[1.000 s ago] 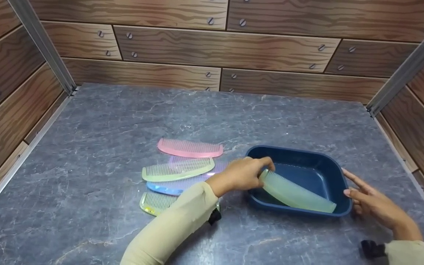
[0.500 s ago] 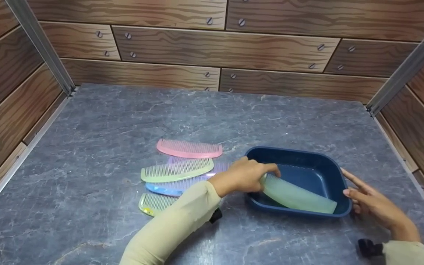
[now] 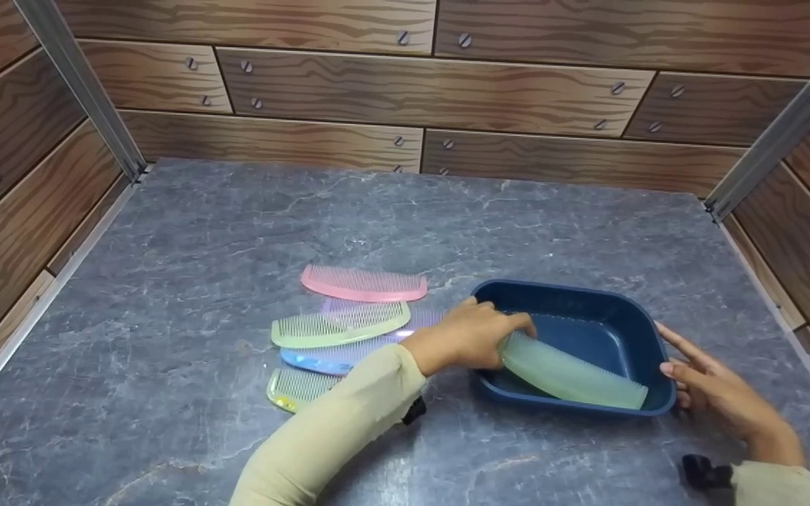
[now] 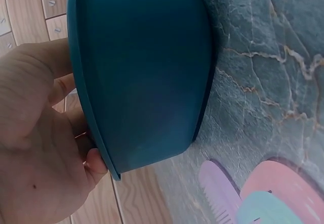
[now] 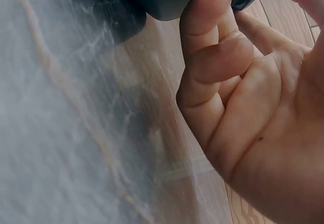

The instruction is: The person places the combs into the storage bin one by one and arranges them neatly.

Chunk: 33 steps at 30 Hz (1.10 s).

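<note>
Currently my left hand [image 3: 468, 335] pinches one end of the green comb [image 3: 574, 377] slanting inside the tub [image 3: 560, 302] my right hand [image 3: 721, 393] grips, and I'd guess it's light, stiff, slightly slippery, best held by its toothless spine.

This looks like a small walled booth for work at a table. Under the grip of the left hand [image 3: 472, 336] spreads a grey tabletop [image 3: 236, 232] with a marble-like pattern. Beyond the grip stands a back wall [image 3: 349, 84] covered in brown boards and screw heads [image 3: 465, 40] that look printed on. Similar side walls [image 3: 32, 204] rise well to the grip's left and right, with metal posts [image 3: 82, 81] in the far corners.
</note>
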{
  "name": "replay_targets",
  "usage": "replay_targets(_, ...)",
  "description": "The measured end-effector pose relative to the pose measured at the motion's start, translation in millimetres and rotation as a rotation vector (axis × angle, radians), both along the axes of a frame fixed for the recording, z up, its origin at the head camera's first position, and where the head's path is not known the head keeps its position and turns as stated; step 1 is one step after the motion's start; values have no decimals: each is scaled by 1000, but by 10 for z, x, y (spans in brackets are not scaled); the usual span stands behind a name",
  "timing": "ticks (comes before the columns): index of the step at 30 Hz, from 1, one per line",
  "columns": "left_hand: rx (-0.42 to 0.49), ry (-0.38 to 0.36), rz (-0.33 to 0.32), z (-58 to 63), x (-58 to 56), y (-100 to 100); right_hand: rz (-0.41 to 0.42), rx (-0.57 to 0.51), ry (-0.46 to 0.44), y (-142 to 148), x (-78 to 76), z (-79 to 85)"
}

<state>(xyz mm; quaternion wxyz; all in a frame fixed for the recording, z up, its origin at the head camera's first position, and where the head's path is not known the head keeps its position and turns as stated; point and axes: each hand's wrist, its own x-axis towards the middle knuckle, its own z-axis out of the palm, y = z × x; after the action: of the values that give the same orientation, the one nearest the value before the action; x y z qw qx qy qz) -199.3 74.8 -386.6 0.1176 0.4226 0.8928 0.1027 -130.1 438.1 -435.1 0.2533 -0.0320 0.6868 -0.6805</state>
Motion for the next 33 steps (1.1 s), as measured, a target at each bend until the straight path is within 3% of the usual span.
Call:
replay_targets(10, -19, 49, -38, 5, -8, 15, 20, -41, 14, 0, 20, -32)
replay_targets(16, -78, 11, -33, 23, -16, 55, 28, -87, 23, 17, 3, -36)
replay_targets(25, -145, -72, -20, 11, -29, 124, 10, -75, 39, 14, 1, -64)
replay_targets(33, -198, -91, -8, -9, -39, 176, 26, -107, 70, 11, 13, -73)
